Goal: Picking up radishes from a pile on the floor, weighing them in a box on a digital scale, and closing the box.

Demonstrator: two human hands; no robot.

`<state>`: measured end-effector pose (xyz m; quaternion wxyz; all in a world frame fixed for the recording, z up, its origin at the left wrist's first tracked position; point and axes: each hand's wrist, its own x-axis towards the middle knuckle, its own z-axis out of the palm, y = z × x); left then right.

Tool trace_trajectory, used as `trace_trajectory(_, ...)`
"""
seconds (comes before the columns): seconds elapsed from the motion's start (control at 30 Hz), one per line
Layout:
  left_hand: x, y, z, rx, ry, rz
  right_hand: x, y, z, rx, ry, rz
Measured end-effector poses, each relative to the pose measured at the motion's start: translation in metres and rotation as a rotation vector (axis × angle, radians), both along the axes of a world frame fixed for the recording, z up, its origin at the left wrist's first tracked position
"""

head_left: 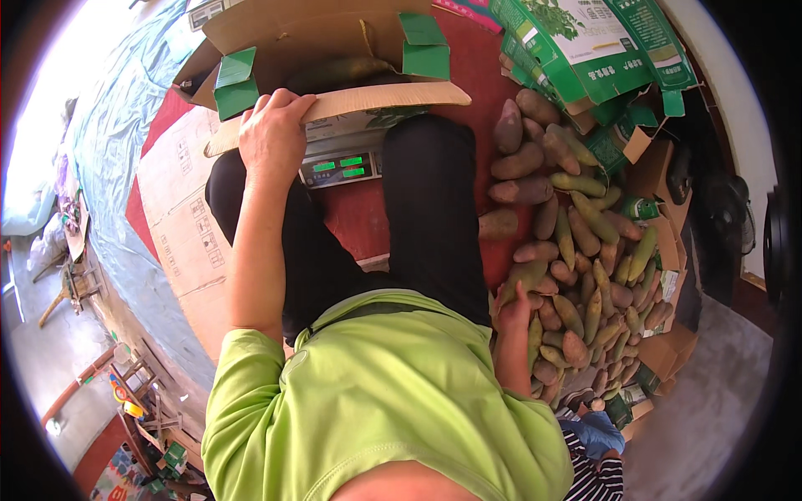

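Here, boxing sweet potatoes on a scale: L hand [274, 134] steadies the cardboard box [334, 42], R hand [514, 313] picks from the pile.
L fingers curl over the box's front flap [368, 102], gripping it; box sits on a digital scale [338, 169] w/ green readout. R fingers close round a greenish-tan sweet potato [524, 276] at the edge of the sweet potato heap [585, 275], beside the R knee. Next, I'd judge: lift it clear w/o rolling neighbours, carry to box. Tubers look long, dusty, reddish to tan.
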<state>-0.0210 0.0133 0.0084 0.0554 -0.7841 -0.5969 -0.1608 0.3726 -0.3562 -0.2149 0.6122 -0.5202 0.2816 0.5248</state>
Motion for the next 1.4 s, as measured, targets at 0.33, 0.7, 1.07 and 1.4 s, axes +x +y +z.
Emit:
trace_trajectory(0.33, -0.002, 0.000, 0.000, -0.033, -0.007, -0.003, -0.031, 0.288, 0.212, 0.506, -0.876, 0.986)
trace_trajectory(0.7, -0.004, 0.000, -0.002, -0.024, -0.011, -0.004, -0.164, 0.453, 0.286, 0.658, -1.409, 1.562)
trace_trajectory(1.07, -0.004, 0.003, -0.004, 0.025, 0.021, -0.020, -0.206, 0.436, 0.261, 0.861, -2.086, 1.368)
trace_trajectory(1.4, -0.001, 0.003, -0.004, 0.002, 0.012, -0.020, -0.024, 0.315, 0.125, 0.359, -1.234, 0.854)
